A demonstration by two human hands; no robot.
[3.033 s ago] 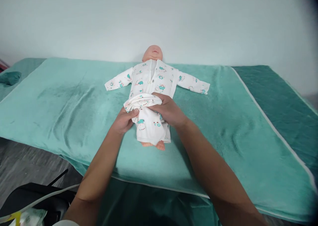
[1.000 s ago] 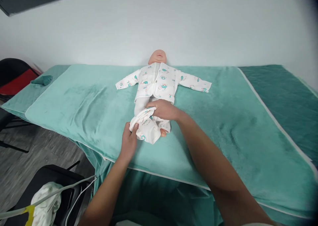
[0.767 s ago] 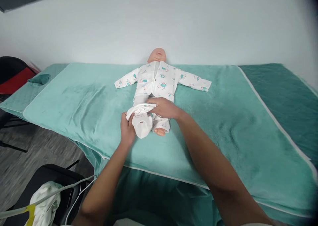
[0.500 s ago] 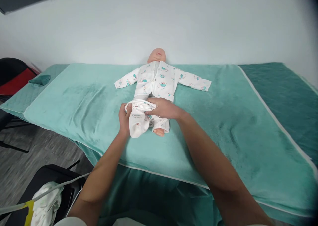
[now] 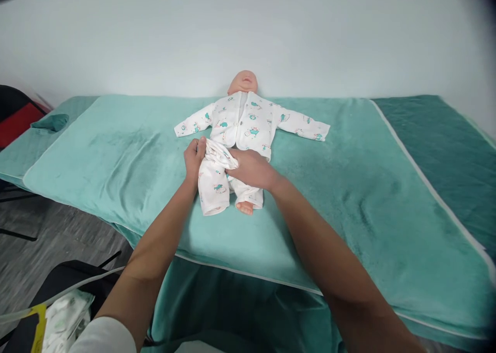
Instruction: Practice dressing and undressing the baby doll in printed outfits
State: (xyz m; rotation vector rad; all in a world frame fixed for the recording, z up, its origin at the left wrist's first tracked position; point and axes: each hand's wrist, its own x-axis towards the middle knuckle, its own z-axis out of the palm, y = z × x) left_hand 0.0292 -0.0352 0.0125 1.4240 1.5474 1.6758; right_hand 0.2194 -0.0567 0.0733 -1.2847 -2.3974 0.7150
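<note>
A baby doll (image 5: 243, 81) lies on its back on the green-covered bed, head toward the wall. It wears a white printed jacket (image 5: 253, 118) with both sleeves spread wide. White printed baby pants (image 5: 215, 187) cover its legs, bunched at the waist. My left hand (image 5: 194, 159) is closed on the waistband at its left edge. My right hand (image 5: 251, 169) grips the bunched waist cloth near the middle. One foot (image 5: 245, 207) sticks out of the right-hand pant leg; no foot shows at the other hem.
The bed's green cover (image 5: 349, 198) stretches to both sides, with a face hole (image 5: 52, 122) at the left end. A black chair (image 5: 15, 110) stands at far left. Another chair (image 5: 64, 275) nearby holds white cloth (image 5: 67, 314), and a pale cable (image 5: 83, 283) crosses over it.
My left hand has pulled the waistband up toward the jacket. The left-hand pant leg has straightened and hangs down flatter. My right hand stays at the middle of the waist.
</note>
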